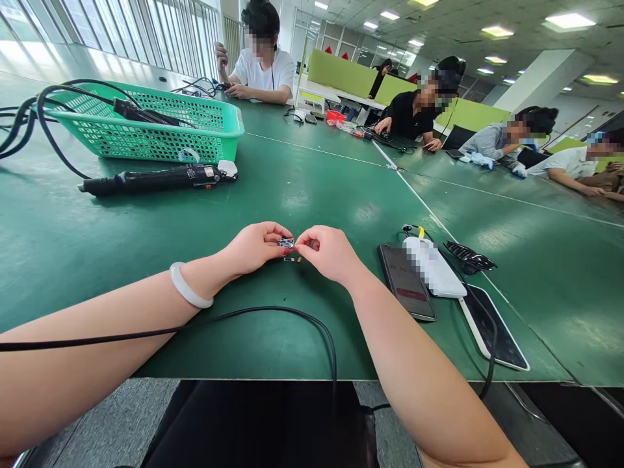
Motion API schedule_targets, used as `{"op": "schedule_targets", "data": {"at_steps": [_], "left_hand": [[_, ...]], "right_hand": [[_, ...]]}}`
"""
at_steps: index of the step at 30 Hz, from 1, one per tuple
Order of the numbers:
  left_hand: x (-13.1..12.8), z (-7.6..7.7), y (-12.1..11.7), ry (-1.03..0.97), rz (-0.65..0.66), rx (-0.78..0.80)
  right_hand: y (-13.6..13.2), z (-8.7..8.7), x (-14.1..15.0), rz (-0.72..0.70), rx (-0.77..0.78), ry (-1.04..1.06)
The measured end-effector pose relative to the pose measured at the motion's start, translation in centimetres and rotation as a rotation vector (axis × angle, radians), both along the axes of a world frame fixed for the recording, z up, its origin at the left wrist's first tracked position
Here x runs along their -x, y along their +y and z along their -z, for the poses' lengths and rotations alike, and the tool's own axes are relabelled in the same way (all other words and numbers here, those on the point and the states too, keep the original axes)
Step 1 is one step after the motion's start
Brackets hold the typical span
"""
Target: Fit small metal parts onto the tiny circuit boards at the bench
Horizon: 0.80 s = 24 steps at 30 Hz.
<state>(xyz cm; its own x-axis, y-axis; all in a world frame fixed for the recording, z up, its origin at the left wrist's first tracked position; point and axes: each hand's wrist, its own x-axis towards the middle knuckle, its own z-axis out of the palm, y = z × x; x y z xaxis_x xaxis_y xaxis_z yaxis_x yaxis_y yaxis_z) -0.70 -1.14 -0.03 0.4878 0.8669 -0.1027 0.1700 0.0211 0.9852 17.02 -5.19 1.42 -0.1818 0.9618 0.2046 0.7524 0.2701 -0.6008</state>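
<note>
Here's the big green table (297, 195), filling the room's middle, pale seams (426, 205) running across its top, overhead light glinting off the surface. Over beyond its far left side, bright daylight is coming through a window (160, 39) lined with upright bars. Behind the table, we've got lime-green partitions (336, 75) and a white desk (319, 86). Up above it, a pale ceiling (458, 14) carries rows of glowing panel lights (569, 22), and a thick white pillar (543, 77) rises past its far right side. Down below its near edge, speckled grey floor (121, 413).
</note>
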Motion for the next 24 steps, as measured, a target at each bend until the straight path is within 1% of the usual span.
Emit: {"op": "schedule_targets", "data": {"at_steps": [4, 8, 11, 13, 15, 17, 19, 21, 24], "left_hand": [[0.1, 0.0, 0.0, 0.036, 0.04, -0.037], [0.1, -0.1, -0.1, 0.061, 0.067, -0.056], [-0.1, -0.2, -0.2, 0.032, 0.051, -0.009], [-0.2, -0.3, -0.2, -0.016, 0.011, 0.043], [-0.3, -0.4, -0.2, -0.079, -0.06, 0.098], [-0.2, -0.4, -0.1, -0.135, -0.146, 0.138], [-0.2, -0.3, 0.0, -0.161, -0.202, 0.151], [-0.1, -0.3, 0.1, -0.159, -0.211, 0.144], [-0.1, -0.2, 0.1, -0.12, -0.17, 0.123]], "right_hand": [[-0.2, 0.0, 0.9, 0.023, -0.11, -0.076], [-0.4, -0.1, 1.2, -0.007, -0.181, -0.187], [-0.6, -0.3, 1.0, -0.028, -0.2, -0.194], [-0.5, -0.4, 0.7, -0.002, -0.197, -0.182], [-0.4, -0.4, 0.2, 0.035, -0.154, -0.184], [-0.1, -0.1, -0.3, 0.047, -0.058, -0.199], [0.1, 0.3, -0.6, 0.034, 0.039, -0.207], [0.3, 0.8, -0.7, 0.024, 0.113, -0.205], [0.5, 1.1, -0.6, 0.018, 0.179, -0.205]]}}
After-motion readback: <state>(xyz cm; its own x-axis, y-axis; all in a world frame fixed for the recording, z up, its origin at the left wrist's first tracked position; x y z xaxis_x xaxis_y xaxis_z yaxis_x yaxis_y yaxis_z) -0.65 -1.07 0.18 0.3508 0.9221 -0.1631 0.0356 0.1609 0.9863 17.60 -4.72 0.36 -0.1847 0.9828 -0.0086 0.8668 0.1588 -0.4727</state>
